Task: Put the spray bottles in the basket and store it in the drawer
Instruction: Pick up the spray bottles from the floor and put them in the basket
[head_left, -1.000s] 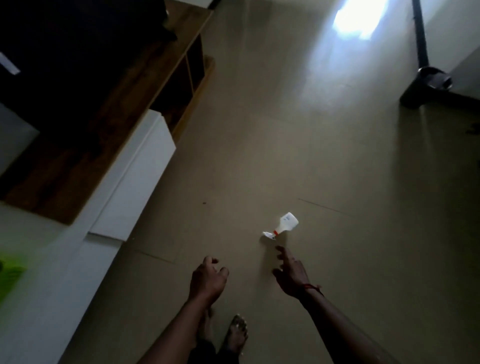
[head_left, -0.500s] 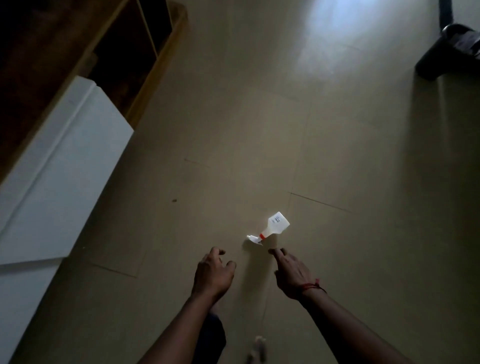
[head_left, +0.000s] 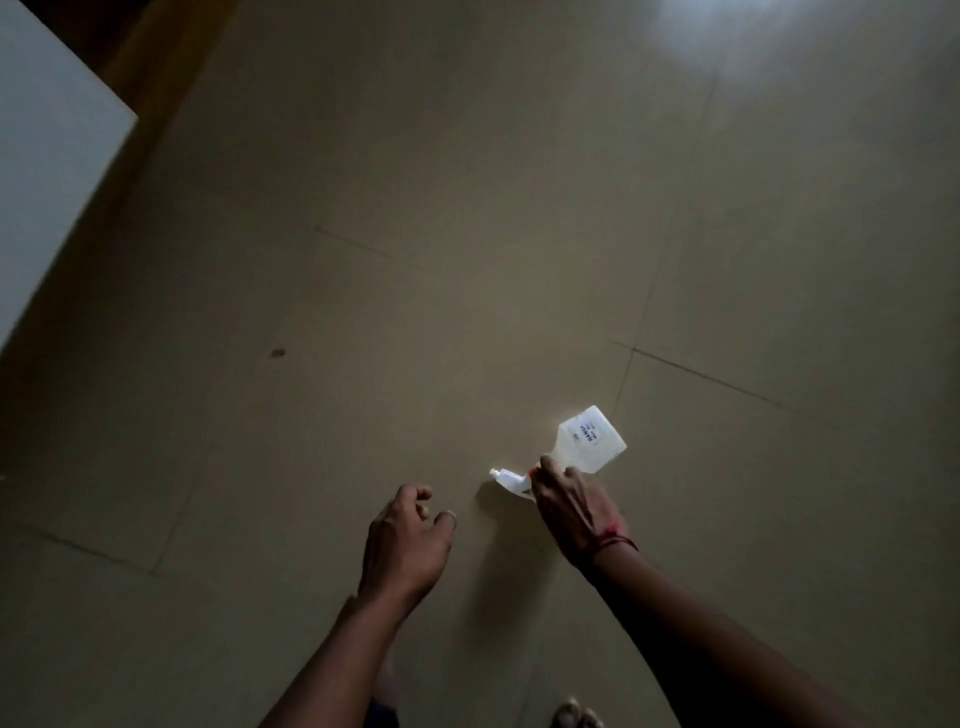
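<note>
Change since earlier frame: right hand (head_left: 569, 512), which was just short of the spray bottle (head_left: 584, 446) half a second ago, has now reached it; the camera has also dropped closer to the floor (head_left: 467, 234).
Right hand fingers: they touch the neck of the bottle, near the trigger head; whether they are already closed around it I cannot tell.
Left hand (head_left: 405, 540): fingers loosely curled, grasping nothing, near and to the left of the bottle.
Spray bottle: white, with a printed label, lying on its side on the floor, nozzle pointing left.
Progress: very early, in my judgement. Only one bottle is seen and it is not yet lifted. No basket is in view, so nothing is stored yet.
Left to do: pick up the bottle, put it in the basket, carry the basket to the drawer.
Surface: smooth beige tiles with thin joints, a small dark spot at left.
Room: dim, a bright reflection at far right; a white cabinet front (head_left: 47, 182) at far left.
</note>
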